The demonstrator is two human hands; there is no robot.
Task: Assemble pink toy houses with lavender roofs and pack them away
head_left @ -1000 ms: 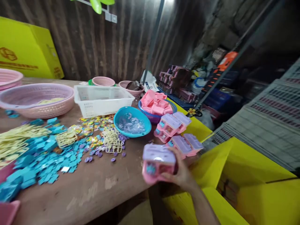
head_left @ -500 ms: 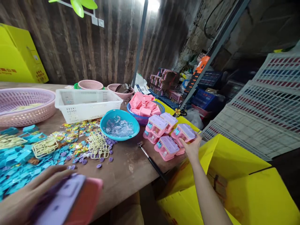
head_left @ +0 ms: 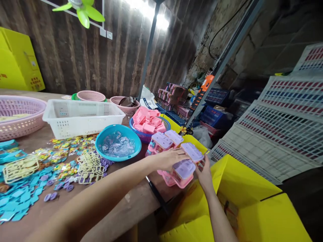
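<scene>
Several pink toy houses with purple roofs (head_left: pixel 162 140) stand grouped at the table's right edge. My left hand (head_left: pixel 171 158) reaches across the table to them. Its fingers lie along the back of the front toy house (head_left: pixel 184 169); its thumb is hidden. My right hand (head_left: pixel 204 171) grips the right end of the rearward toy house (head_left: pixel 192 152), thumb in front and fingertips behind. A black-handled hammer (head_left: pixel 156 191) lies beside the houses, its head covered by my left forearm.
A turquoise bowl (head_left: pixel 118 157) of clear parts and a blue basket (head_left: pixel 143 137) of pink parts stand behind. Blue pieces (head_left: pixel 19 198) and cream frames (head_left: pixel 89 168) litter the left. An open yellow box (head_left: pixel 252 178) sits at the right, by white crates (head_left: pixel 290 117).
My left hand has swung from the lower left, where it held a blurred purple and pink toy, over to the toy houses. My right hand stays at the same house. The view has shifted slightly.
</scene>
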